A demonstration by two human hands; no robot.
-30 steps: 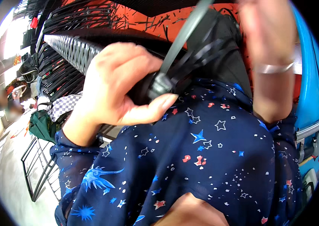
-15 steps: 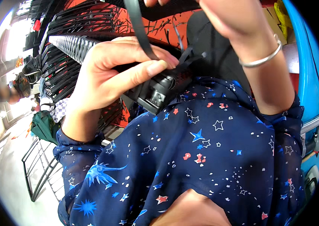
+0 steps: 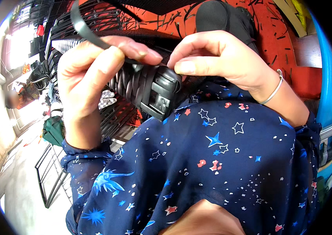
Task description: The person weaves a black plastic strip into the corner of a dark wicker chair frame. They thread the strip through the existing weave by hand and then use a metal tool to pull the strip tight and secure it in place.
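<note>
A long flat black strip (image 3: pixel 82 25) is pinched between the thumb and fingers of my left hand (image 3: pixel 83 74), and its loose part curves up and to the left. Below both hands lies the end of a black woven piece (image 3: pixel 146 88), wrapped with similar strips over a squared end close to my body. My right hand (image 3: pixel 224 58), wearing a silver bangle (image 3: pixel 275 88), has thumb and forefinger brought together at the far side of that wrapped end. What sits between those fingertips is hidden.
Black strip frames (image 3: pixel 89 19) stand at the upper left. Cut black scraps lie on the red floor covering (image 3: pixel 303 82). A black bare metal frame (image 3: pixel 42 172) stands at left on the pale floor, near a dark green cloth (image 3: pixel 53 131). Something blue (image 3: pixel 326 70) edges the right.
My right hand has come down from above to the wrapped end. My left hand has shifted left and turned with the strip, uncovering more of the woven piece.
</note>
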